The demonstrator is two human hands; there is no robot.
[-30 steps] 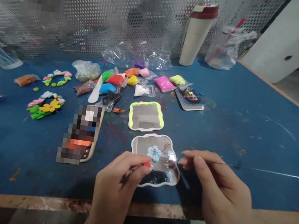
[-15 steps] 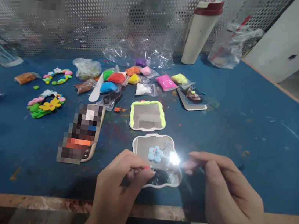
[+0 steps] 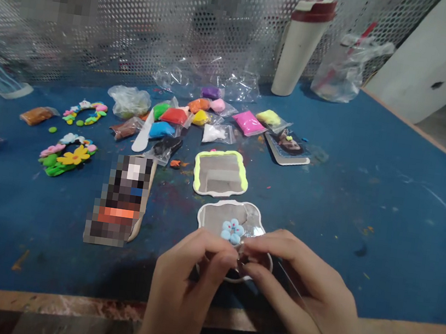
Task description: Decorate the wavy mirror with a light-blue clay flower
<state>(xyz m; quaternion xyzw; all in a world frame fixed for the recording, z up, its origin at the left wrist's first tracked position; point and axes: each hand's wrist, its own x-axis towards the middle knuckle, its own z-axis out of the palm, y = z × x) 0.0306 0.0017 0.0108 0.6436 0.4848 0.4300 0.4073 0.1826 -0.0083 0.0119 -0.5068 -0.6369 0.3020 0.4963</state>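
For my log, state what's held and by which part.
Cannot be told: left hand and right hand nearly meet over the nearer mirror, fingertips hiding anything pinched.

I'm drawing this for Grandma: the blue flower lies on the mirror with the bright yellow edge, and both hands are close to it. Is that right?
Not quite: the head view shows the blue flower on the white-edged mirror. The left hand and right hand are close to it.

We have the flower (image 3: 234,224) on the near mirror (image 3: 214,215), far mirror (image 3: 221,175) just behind. Phone (image 3: 124,197) left of both; two wreaths (image 3: 75,156) further left, one behind the other. Clay packets (image 3: 175,115) behind the mirrors, tumbler (image 3: 299,50) back right, bagged cup (image 3: 337,75) right of it.
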